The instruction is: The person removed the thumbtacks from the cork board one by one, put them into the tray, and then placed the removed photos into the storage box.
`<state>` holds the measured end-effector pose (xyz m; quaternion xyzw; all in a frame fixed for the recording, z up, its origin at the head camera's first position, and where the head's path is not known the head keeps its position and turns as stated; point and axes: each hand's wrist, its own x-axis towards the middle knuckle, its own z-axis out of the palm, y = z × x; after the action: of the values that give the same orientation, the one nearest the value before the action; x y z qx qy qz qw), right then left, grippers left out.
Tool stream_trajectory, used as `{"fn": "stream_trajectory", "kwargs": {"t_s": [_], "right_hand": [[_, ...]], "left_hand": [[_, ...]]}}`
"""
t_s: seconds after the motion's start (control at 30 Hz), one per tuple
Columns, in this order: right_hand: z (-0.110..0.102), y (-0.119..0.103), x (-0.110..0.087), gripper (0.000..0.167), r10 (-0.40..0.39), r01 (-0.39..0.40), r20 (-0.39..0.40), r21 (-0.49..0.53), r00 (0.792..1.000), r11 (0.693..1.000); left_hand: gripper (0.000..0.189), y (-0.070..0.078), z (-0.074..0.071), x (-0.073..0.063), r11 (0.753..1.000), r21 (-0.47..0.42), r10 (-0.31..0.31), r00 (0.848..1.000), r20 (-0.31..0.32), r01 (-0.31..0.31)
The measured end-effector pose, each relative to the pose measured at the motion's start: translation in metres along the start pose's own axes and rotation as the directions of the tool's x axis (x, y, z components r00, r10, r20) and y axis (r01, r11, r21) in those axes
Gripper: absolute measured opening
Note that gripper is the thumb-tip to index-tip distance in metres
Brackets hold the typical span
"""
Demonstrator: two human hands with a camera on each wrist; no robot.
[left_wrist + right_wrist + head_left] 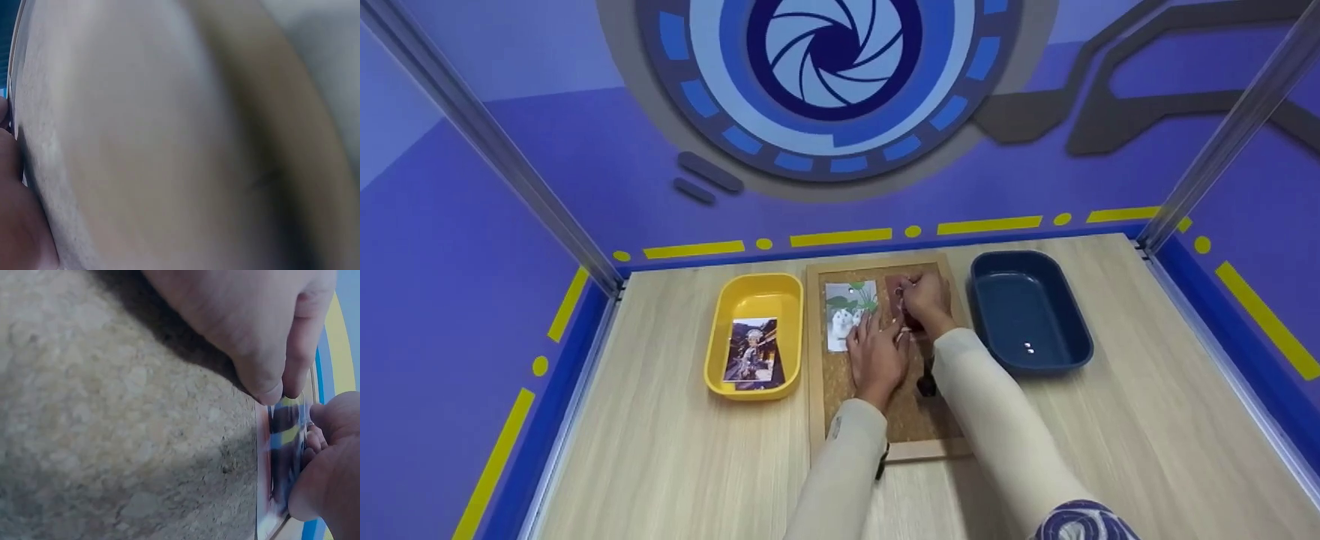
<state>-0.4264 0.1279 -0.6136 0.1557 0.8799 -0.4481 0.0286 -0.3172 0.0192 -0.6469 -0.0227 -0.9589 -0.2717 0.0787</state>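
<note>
A cork board [840,405] with a wooden frame lies on the table. On its upper left is a photo of white animals and green leaves [841,330], with a small pin at its top. To the right of it, a dark reddish photo [892,288] lies mostly hidden by the hands. My right hand [927,297] pinches a small clear push pin [898,291] at this photo's upper part, thumb and finger meeting there. My left hand [879,358] rests with extended fingers on the board, fingertips at the photo's lower left edge. A sleeve fills most of the left wrist view.
Left of the board stands a yellow tray [718,330] holding several photos [751,351]. A dark blue tray [1012,300] on the right contains a few small clear pins [1029,348]. Something black [927,385] shows beside the right sleeve. Blue and purple walls enclose the table.
</note>
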Motion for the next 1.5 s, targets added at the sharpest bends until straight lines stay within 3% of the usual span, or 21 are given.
{"fn": "stream_trajectory", "kwargs": {"t_s": [0.3, 0.6, 0.9, 1.2, 1.33, 1.5], "right_hand": [[-0.005, -0.006, 0.006, 0.027, 0.042, -0.041, 0.009, -0.091, 0.999, 0.995], [-0.008, -0.006, 0.004, 0.027, 0.002, -0.004, -0.016, -0.109, 1.0, 0.994], [-0.01, -0.008, 0.006, 0.033, 0.021, -0.015, 0.061, -0.092, 0.998, 0.996], [-0.008, -0.001, 0.009, 0.033, -0.024, 0.024, 0.0, -0.106, 1.0, 0.994], [-0.01, 0.001, 0.01, 0.032, 0.007, -0.006, 0.071, -0.013, 0.997, 1.0], [-0.017, 0.002, 0.011, 0.03, -0.014, 0.006, 0.18, 0.045, 0.984, 0.999]], "left_hand": [[0.043, 0.001, 0.0, 0.001, 1.0, -0.002, -0.019, 0.999, 0.028, 0.019], [0.041, -0.002, 0.004, 0.0, 1.0, 0.014, 0.015, 0.999, -0.038, -0.014], [0.041, -0.003, 0.004, 0.001, 0.999, 0.041, 0.012, 0.999, -0.045, -0.01], [0.042, -0.002, 0.006, 0.003, 0.999, 0.047, 0.012, 0.999, -0.037, -0.01], [0.04, -0.002, 0.005, 0.003, 0.999, 0.044, 0.013, 0.999, -0.046, -0.011], [0.037, -0.003, 0.004, 0.002, 0.999, 0.013, 0.033, 0.996, -0.088, -0.032]]}}
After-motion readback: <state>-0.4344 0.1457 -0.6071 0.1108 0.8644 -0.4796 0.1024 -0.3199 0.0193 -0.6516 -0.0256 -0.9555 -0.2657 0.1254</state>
